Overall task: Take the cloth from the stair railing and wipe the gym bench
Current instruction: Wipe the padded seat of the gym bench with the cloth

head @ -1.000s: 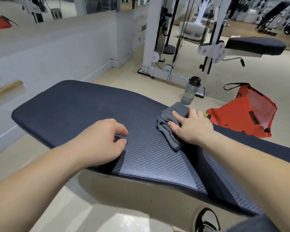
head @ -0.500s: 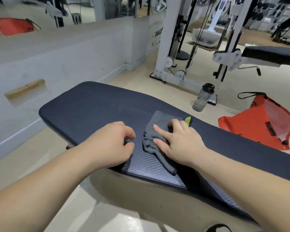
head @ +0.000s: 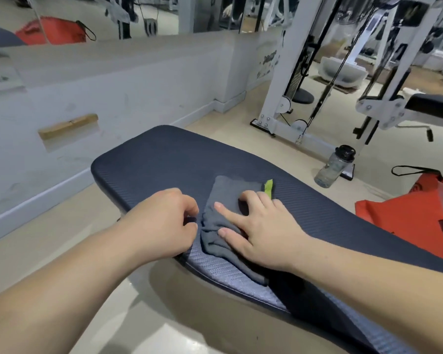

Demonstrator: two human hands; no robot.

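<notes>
The gym bench (head: 164, 159), a long pad of dark blue ribbed vinyl, fills the middle of the view and runs from about nine o'clock down toward four o'clock, its rounded end near the white wall (head: 113, 80). Beyond it, at one o'clock, stands a white cable machine (head: 287, 72) with black cables, and at two o'clock the dark pad of a second bench (head: 435, 103) juts in from the edge. A red bag (head: 407, 213) with a black strap lies on the floor at three o'clock, just past the bench's far edge. A clear water bottle (head: 333, 167) with a black cap stands upright on the floor between the bag and the machine's base.

The grey cloth (head: 223, 208) lies crumpled on the bench pad at the centre of the view, a small green tag showing at its far corner. The right hand (head: 264, 231) rests flat on top of it, fingers spread and extended, palm pressing the cloth down onto the pad rather than gripping it. The left hand (head: 164, 223) sits just beside the cloth at its nine o'clock side, on the near edge of the bench, fingers curled loosely inward with the thumb meeting the fingertips; whether they pinch the cloth's edge cannot be told.
</notes>
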